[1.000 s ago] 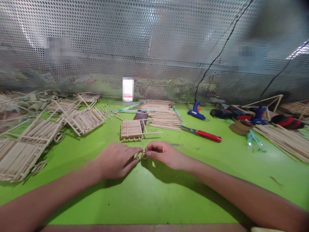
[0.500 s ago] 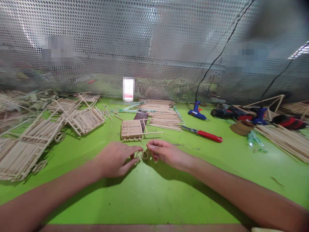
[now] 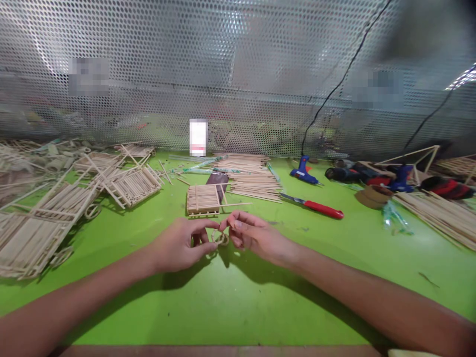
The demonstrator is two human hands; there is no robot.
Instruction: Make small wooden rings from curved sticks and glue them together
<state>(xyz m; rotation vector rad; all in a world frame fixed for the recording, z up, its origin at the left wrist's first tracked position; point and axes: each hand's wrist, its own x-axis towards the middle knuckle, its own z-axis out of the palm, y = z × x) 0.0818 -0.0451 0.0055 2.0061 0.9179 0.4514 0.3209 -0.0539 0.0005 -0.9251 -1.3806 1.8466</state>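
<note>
Between thumb and forefinger, my left hand (image 3: 182,244) grips a small pale bamboo wheel (image 3: 220,241), held low over the green table (image 3: 238,302). Its rim looks like a ring with thin pieces across it, though fine detail is blurred. Fingers curled in a pinch, my right hand (image 3: 256,235) meets the wheel's upper right edge; whatever it pinches is too small to make out. Just beyond both hands lies a little cart body made of sticks (image 3: 203,199), with two thin shafts pointing right.
Loose sticks (image 3: 255,176) lie behind the cart body. Right of them are a red-handled knife (image 3: 320,207) and a blue glue gun (image 3: 304,172). Stick-built carts (image 3: 132,186) crowd the left side. Cardboard roll (image 3: 372,196) and more sticks (image 3: 439,218) lie right. Perforated metal sheet (image 3: 238,74) stands behind.
My right hand has moved slightly left, bringing its fingertips to the wheel and near the left forefinger. The left hand keeps its grip, with the wheel turned a little.
</note>
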